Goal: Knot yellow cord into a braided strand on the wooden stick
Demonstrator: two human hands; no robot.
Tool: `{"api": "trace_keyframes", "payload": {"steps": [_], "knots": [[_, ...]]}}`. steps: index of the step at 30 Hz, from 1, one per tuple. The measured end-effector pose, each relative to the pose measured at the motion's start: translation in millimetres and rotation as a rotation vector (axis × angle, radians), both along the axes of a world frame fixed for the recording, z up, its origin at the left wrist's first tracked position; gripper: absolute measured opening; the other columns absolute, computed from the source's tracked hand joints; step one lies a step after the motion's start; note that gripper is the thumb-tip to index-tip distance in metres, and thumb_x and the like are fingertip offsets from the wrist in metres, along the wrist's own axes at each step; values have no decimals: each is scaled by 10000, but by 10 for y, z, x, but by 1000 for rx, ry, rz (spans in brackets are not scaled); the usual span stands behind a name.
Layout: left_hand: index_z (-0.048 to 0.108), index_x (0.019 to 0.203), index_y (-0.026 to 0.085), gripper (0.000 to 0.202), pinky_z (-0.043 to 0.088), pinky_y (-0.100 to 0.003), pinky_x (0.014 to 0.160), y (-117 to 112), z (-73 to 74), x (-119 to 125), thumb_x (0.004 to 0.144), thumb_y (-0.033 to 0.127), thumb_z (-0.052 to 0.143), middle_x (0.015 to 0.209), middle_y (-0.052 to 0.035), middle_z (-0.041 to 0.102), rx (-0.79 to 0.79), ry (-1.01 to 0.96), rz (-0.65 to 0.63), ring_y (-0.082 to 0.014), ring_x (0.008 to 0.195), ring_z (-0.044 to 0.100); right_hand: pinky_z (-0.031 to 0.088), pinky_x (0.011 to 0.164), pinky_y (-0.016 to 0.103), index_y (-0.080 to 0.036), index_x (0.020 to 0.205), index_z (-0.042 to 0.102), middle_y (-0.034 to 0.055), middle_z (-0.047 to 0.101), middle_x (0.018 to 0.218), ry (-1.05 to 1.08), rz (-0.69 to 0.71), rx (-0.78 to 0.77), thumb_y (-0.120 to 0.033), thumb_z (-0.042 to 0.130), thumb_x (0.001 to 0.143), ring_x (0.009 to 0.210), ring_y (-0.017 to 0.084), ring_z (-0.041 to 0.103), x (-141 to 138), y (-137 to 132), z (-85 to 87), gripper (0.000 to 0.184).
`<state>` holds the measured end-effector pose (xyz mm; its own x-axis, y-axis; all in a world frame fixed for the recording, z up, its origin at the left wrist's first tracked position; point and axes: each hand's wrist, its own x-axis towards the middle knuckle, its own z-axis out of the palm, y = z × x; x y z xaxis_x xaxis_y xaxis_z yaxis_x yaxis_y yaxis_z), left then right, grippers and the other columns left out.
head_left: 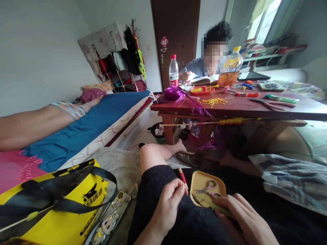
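Small bedroom: brown door at back, clothes rack in the left corner, window top right. Bed w/ blue sheet runs along the left wall, and another person's bare leg lies on it. Yellow bag w/ black straps sits bottom left, just beside our lap. Low wooden table ahead carries a water bottle, orange drink bottle, purple fibre bundle hanging over the front edge, red tray and loose yellow bits near it. A second person sits behind the table w/ an open book, one hand at the page. Thin cord runs along the table front. On our lap, black fabric, rests a yellow tray w/ small scissors inside. Our left hand is closed, thumb and fingers pinching a red stick that points up, tip just left of the tray rim. Our right hand is at the tray's near right corner, fingers curled around a thin green stick that lies across the tray's near edge. Tray sits between both hands; scissors are apart from both.
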<state>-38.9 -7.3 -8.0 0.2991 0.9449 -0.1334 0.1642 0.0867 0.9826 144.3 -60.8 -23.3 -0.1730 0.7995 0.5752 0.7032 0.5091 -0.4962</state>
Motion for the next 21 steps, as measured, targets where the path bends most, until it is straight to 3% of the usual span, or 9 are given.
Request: {"api": "trace_keyframes", "payload": {"steps": [4,8,12,17,21], "knots": [[469,680,171,288,293,-206,605,-11,26,5,843,404,424,638,32,390,28,10,-17,-113,624,343,474,612,270,-200,974,519,44,637,765,-66,-106,112,-263,400,886,732,181,610,-2,-16,-111,161],[469,668,177,297,306,-206,616,-11,62,16,854,400,402,636,29,410,85,81,-16,-123,641,374,478,599,284,-203,960,530,48,647,753,-78,-118,145,-260,385,884,721,192,616,-1,8,-172,173],[468,661,178,298,311,-206,612,-12,87,26,856,392,398,629,29,418,113,112,-29,-124,637,386,486,671,297,-206,962,530,47,642,757,-69,-115,120,-255,387,881,733,190,607,-1,1,-144,172],[463,654,175,294,312,-208,610,-19,108,29,858,377,399,624,29,412,121,123,-31,-122,632,384,488,579,252,-192,939,532,46,652,734,-109,-107,154,-244,375,885,700,171,618,-8,12,-60,174],[462,656,176,287,320,-204,616,-23,112,24,867,359,394,632,27,425,149,147,-35,-119,636,398,481,573,261,-190,942,544,48,659,755,-128,-101,162,-254,373,888,724,179,624,-5,8,-88,190]]}}
